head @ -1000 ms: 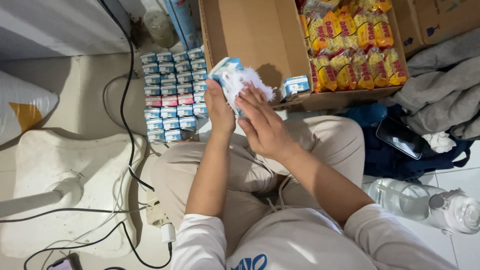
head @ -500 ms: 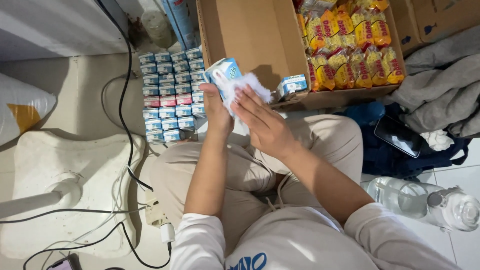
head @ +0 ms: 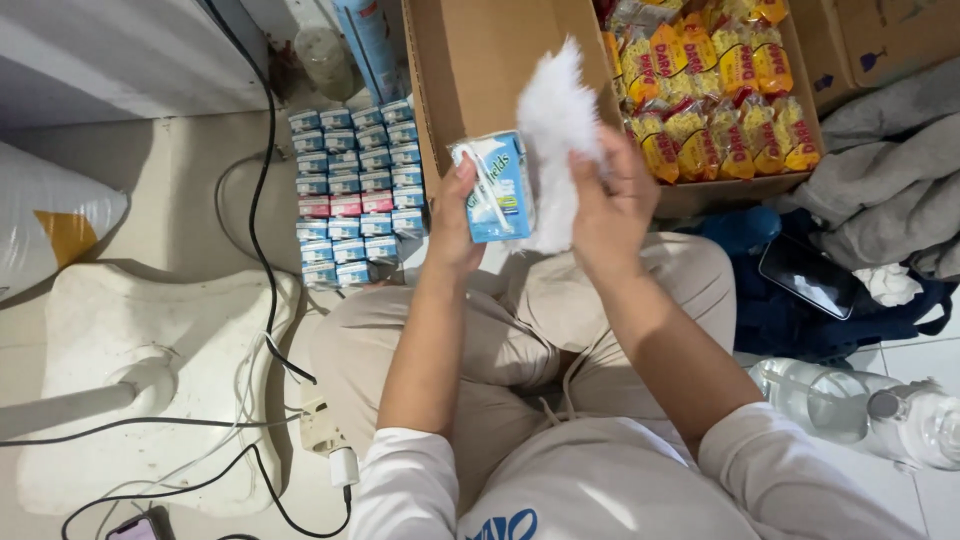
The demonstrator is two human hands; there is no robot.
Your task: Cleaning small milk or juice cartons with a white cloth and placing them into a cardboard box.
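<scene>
Left hand [head: 452,225]: closed round a small blue-and-white drink carton [head: 497,187], thumb on the near edge, fingers behind; we hold it upright over our lap, just in front of the cardboard box [head: 470,60].
Right hand [head: 608,205]: pinching a white fluffy cloth [head: 556,125], which sticks up above the fingers and hangs down beside the carton, touching its right side.
Carton, where: between both hands, front face w/ its straw taped on turned toward us, clear of the floor.
Carton, handling: we judge it light but full, so a bit dense for its size; walls are thin board, stiff at edges and corners, soft in the middle of each face. Coated surface prob. slick, more so if damp.
Carton, grip: best by the narrow sides or edges, as the left hand has it; squeezing the broad faces could dent it, and we'd keep off the straw.
Cloth, handling: soft, limp, v. light; bunches to any shape, any pinch holds it.
Floor stock: rows of like cartons [head: 357,190], mostly blue, one pinkish row, packed touching, left of the box.
Box: near part bare, snack packs [head: 715,90] in yellow-red wrap fill the far right part.
Right side: grey cloth heap [head: 890,190], dark phone [head: 808,277], clear water bottle [head: 850,400].
Left side: white fan base [head: 150,390] w/ black cables [head: 255,220] across it.
</scene>
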